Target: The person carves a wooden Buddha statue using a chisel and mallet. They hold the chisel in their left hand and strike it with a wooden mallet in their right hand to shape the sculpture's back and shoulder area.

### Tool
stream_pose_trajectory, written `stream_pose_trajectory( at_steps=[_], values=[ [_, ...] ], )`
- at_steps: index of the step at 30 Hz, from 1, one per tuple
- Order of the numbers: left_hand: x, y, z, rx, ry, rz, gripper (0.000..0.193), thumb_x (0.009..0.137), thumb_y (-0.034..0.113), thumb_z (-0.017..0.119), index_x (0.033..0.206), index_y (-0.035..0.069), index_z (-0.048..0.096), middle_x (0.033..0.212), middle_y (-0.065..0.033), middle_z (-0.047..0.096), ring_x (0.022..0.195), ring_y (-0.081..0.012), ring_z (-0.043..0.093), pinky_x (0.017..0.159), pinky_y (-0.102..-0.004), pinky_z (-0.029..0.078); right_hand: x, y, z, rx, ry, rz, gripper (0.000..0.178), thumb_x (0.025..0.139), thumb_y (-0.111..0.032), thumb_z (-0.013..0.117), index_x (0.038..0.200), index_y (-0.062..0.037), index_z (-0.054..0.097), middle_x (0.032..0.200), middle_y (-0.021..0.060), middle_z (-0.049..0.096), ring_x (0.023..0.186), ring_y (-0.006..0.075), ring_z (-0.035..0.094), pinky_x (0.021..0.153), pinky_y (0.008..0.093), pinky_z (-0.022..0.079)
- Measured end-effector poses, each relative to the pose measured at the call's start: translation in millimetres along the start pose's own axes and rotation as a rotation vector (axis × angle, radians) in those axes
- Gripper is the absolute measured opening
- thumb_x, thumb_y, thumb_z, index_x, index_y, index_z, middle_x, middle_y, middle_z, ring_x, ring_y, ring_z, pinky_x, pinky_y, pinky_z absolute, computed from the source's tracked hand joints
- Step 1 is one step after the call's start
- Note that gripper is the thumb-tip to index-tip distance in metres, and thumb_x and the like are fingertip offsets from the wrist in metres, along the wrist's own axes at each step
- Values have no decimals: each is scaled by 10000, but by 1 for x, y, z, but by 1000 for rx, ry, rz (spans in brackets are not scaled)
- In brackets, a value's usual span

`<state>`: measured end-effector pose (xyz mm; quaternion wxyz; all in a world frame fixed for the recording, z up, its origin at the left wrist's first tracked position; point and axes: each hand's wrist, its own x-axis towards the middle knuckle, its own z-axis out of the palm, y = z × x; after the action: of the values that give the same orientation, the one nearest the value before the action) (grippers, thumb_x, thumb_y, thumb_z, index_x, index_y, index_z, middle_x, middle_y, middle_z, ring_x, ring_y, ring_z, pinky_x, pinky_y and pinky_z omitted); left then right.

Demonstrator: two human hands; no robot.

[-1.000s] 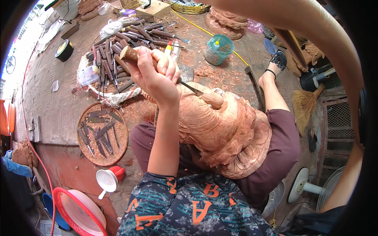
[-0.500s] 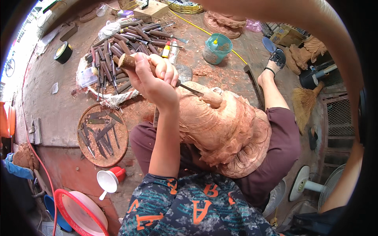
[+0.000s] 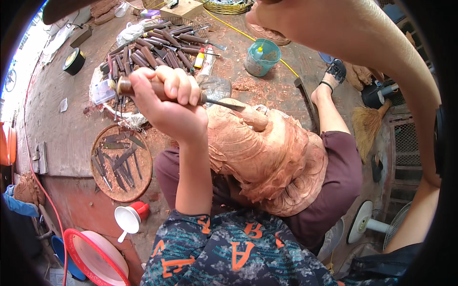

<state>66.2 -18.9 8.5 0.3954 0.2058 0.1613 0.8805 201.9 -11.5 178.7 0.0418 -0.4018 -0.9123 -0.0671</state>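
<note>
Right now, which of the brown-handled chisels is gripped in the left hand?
The chisel whose blade extends toward the reddish-brown carving; the left hand wraps its handle, while the other chisels lie heaped together.

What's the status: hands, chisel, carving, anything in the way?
Left hand gripping chisel, angled at wooden carving, contact unclear. Right hand at top edge, grip cut off. Loose tools heaped beyond left hand, off the carving.

Orange letters [image 3: 240, 258] and teal print [image 3: 288, 257] cover the dark shirt [image 3: 300, 269] to its sleeve edge; the label [image 3: 71, 58] on the black roll [image 3: 75, 66] looks illegible.
</note>
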Motion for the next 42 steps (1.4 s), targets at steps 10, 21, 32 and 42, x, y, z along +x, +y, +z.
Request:
stream_pose_trajectory(
  at_steps=[10, 21, 32, 42],
  values=[
    [-9, -26, 2, 52, -138, -98, 213, 936, 280, 409, 806, 121, 350, 507, 23, 330, 348, -50, 279, 300, -188, 224, -8, -1, -7, -29, -23, 48, 442, 667, 38, 524, 1107, 15, 485, 879, 179, 592, 815, 292, 586, 735, 351, 465],
    [-19, -26, -1, 55, -75, -83, 203, 921, 280, 437, 819, 130, 345, 495, 28, 321, 348, -47, 273, 296, -194, 221, -5, 0, -2, -14, -10, 19, 439, 664, 39, 524, 1101, 17, 487, 887, 180, 591, 828, 298, 582, 749, 355, 462],
    [-14, -24, 4, 75, 4, -119, 226, 922, 252, 454, 775, 119, 344, 511, 30, 342, 357, -49, 290, 307, -199, 231, -3, -5, -4, -24, 6, -4, 436, 661, 40, 524, 1095, 18, 489, 894, 181, 589, 842, 304, 579, 762, 358, 460],
    [-22, -32, 11, -46, -17, -280, 171, 931, 290, 425, 851, 140, 409, 534, 30, 323, 384, -57, 294, 313, -204, 218, -13, 4, -11, -33, -12, 56, 433, 658, 40, 524, 1090, 20, 491, 901, 183, 587, 854, 309, 575, 774, 361, 457]
  ],
)
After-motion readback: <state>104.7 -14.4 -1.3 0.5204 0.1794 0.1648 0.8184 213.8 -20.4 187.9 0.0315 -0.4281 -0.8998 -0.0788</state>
